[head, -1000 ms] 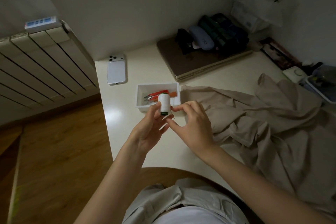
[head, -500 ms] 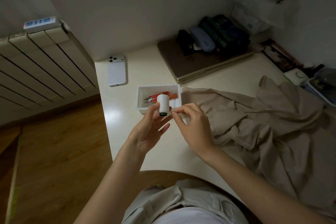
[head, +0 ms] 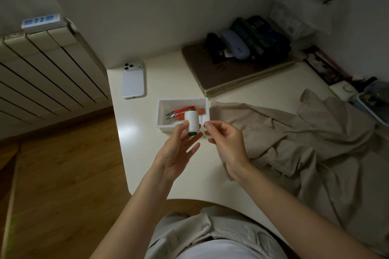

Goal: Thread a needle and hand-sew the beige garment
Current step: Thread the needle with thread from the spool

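Pale counter (head: 139, 149) bearing beige garment (head: 294, 143); left hand (head: 176, 153), fingers gripping white thread spool (head: 192, 122); right hand (head: 228, 145), fingers pinching a thin object (head: 203, 133).

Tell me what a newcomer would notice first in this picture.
Two hands meet mid-frame above the table: the left hand pinches a white thread spool upright, and the right hand beside it pinches what looks like a thin needle. Behind them sits a white tray holding red snips, and a crumpled beige garment sprawls across the table's right side.
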`<state>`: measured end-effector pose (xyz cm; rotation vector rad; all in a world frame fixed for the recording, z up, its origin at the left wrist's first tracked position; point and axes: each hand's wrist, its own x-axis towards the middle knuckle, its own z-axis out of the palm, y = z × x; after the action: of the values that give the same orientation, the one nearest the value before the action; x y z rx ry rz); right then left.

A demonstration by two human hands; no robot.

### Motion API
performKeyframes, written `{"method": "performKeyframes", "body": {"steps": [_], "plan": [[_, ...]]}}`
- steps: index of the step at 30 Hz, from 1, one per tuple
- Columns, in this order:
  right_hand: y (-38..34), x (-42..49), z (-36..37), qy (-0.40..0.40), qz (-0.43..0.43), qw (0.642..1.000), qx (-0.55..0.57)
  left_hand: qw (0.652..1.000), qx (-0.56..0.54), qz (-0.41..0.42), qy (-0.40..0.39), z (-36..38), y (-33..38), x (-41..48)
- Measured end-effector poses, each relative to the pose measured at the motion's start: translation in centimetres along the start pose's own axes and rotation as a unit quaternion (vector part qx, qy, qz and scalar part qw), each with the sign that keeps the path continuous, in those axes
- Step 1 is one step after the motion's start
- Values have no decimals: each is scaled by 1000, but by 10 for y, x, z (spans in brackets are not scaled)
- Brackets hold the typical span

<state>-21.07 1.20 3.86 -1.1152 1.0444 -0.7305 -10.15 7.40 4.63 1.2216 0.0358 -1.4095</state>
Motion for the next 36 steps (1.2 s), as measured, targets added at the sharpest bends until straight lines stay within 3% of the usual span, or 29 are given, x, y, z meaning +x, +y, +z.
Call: {"method": "performKeyframes", "body": {"steps": [16,22,25,31,36], "plan": [[53,19,-19,51,133,990,-12,973,210,22,94,-12,-55,33],[67,32,-19,96,124,987,-39,906,380,120,142,-22,-56,46],[69,36,-19,115,119,985,-58,886,410,148,155,-34,-48,48],[62,39,-11,100,75,988,-87,918,355,156,88,-45,-27,49],[55,38,-2,30,29,988,-149,932,321,165,23,-45,-13,47]]}}
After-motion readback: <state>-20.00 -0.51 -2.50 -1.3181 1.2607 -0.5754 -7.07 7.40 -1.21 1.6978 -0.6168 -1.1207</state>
